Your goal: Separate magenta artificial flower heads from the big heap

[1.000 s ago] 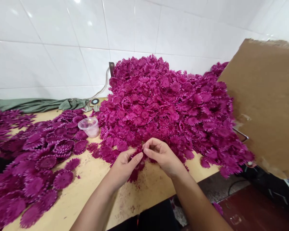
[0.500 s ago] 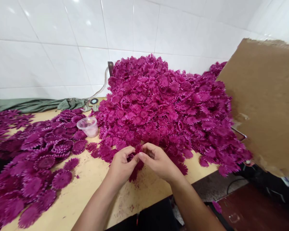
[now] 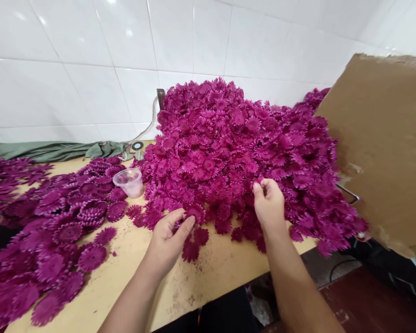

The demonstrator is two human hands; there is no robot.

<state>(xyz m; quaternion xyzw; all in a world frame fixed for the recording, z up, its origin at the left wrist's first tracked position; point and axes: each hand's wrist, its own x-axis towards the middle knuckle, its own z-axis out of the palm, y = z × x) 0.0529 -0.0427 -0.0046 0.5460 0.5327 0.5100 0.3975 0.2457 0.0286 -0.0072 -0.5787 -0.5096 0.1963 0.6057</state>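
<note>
A tall heap of magenta fabric flower heads [image 3: 235,148] fills the middle of the wooden table [image 3: 215,273]. My left hand [image 3: 168,236] is at the heap's front edge, its fingers pinched on one flower piece [image 3: 192,213]. My right hand [image 3: 269,201] has reached up onto the heap's slope, with its fingers curled and pinching a flower there. A few loose flowers [image 3: 194,245] lie on the bare wood between my hands.
Flat magenta petal layers [image 3: 55,231] are spread over the left of the table. A small clear plastic cup [image 3: 129,182] stands among them. A brown cardboard sheet [image 3: 381,148] leans at the right. Green cloth [image 3: 52,150] lies along the white tiled wall.
My hands were together at the heap's front edge, working on one flower. Now the right hand has moved up and right onto the heap, while the left stays low with a flower.
</note>
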